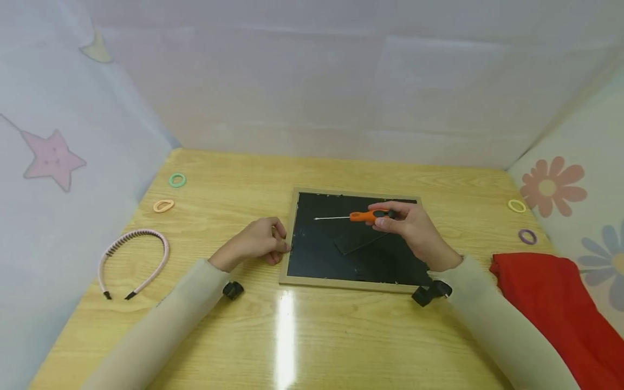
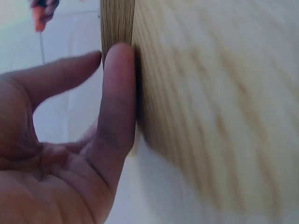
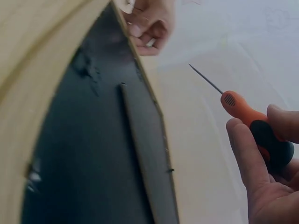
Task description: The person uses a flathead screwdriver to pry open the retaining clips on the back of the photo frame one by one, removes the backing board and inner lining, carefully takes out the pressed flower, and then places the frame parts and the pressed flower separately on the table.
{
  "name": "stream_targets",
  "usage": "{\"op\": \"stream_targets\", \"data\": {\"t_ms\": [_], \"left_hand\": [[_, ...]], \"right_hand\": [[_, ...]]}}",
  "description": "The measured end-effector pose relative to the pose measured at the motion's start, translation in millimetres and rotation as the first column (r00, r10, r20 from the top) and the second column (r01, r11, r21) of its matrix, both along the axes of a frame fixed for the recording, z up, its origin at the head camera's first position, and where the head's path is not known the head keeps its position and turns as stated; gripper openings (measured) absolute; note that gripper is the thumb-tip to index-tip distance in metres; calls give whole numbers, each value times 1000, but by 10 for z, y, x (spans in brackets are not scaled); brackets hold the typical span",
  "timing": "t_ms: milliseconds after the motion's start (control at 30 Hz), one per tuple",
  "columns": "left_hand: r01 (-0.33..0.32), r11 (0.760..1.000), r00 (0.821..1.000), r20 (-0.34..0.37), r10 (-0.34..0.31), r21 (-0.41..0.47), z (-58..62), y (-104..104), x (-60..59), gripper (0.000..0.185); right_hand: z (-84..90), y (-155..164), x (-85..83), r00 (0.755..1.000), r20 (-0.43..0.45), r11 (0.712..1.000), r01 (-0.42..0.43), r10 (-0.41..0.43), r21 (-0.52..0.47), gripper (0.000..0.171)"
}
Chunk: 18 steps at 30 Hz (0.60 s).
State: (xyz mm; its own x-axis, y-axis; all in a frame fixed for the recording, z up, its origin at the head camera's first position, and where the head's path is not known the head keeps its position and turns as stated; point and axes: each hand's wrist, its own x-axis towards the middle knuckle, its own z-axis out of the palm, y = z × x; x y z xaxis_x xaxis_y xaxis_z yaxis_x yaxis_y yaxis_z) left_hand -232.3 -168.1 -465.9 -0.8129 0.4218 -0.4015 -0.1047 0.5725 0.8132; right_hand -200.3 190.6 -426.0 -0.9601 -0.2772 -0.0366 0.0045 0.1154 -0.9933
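I see the right hand [image 1: 414, 230] gripping an orange-and-black screwdriver [image 1: 362, 216] by its handle, raised over the black backing [image 1: 314, 260] of a frame [image 1: 331, 282], its shaft pointing left. The left hand [image 1: 258, 239] pinches the frame's left edge between fingertips. The frame lies flat on the wooden table [image 1: 214, 336]; I have a pink headband [image 1: 167, 252] far to its left, and red cloth [image 1: 546, 287] to its right.

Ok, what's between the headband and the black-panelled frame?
In the head view, the left hand and its sleeve lie between headband and frame, with bare tabletop nearer the headband.
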Motion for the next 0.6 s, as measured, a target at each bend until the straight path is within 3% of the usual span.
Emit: {"op": "stream_targets", "data": {"t_ms": [133,267,600], "left_hand": [[-73,996,997,25,72,41,0,13,-63,35],[-114,993,993,5,114,28,17,44,-78,37],[-52,995,999,6,51,85,-28,126,-92,48]], "right_hand": [[-61,-117,27,1000,16,987,-15,13,163,43],[-126,-215,11,997,59,967,-65,52,245,40],[-201,-336,33,993,95,924,-100,69,368,39]]}}
